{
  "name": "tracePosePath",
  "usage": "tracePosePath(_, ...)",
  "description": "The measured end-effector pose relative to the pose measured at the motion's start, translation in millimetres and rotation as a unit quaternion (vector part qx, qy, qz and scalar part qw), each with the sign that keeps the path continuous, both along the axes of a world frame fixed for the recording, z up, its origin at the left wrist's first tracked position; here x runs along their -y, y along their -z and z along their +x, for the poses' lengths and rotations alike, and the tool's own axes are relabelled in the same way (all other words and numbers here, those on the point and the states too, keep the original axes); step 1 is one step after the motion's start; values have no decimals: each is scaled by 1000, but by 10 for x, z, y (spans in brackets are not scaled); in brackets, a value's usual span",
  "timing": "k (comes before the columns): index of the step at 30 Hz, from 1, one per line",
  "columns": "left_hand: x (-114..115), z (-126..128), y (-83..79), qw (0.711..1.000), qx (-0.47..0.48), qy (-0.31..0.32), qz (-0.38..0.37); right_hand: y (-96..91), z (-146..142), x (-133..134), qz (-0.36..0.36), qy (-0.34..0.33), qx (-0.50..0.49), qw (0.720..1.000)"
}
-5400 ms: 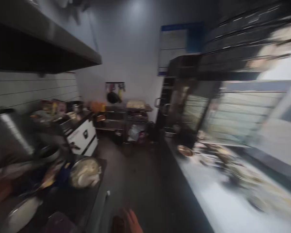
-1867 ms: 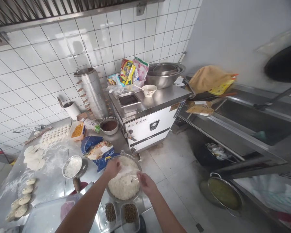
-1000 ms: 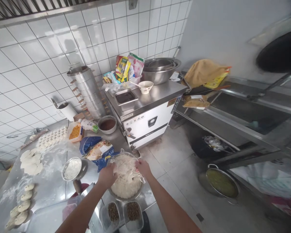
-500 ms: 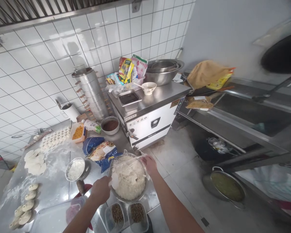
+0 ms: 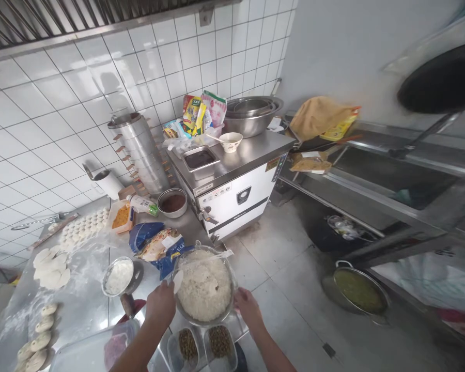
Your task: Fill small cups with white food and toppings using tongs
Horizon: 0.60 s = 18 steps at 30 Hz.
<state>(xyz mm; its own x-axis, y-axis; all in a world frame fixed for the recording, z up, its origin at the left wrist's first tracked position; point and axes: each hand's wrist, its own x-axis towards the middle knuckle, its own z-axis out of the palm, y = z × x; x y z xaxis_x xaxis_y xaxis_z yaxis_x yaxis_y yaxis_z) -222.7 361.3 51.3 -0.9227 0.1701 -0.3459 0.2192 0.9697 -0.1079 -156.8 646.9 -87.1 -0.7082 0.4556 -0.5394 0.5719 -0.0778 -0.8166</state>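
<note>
While both hands close on its rim, the bowl of white rice [image 5: 204,285] sits at the near edge of the steel counter [image 5: 81,299], partly covered by clear film. Her left hand [image 5: 161,305] grips the left side, the right hand [image 5: 247,306] the right side. Two small tubs of beans [image 5: 201,343] lie just nearer. Left of the bowl sits a small dish of flour [image 5: 118,269]; a blue bag [image 5: 155,246] lies just beyond it.
</note>
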Motion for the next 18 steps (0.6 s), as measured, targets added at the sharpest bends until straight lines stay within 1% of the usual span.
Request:
tracePosePath(3,-113,-75,119,1000,-2,22,-4,-32,100,156,-54,-26,15,998)
tracePosePath(6,-192,-56,197,998,6,66,8,-77,115,198,-83,-34,20,996)
tracePosePath(8,-232,0,220,996,8,93,16,-101,118,182,-95,-35,22,995)
tracePosePath(12,-326,97,250,992,18,124,22,-106,128,147,-110,-40,28,993)
tracePosePath(18,-516,116,301,985,35,163,36,-4,140,150,-125,-42,24,991)
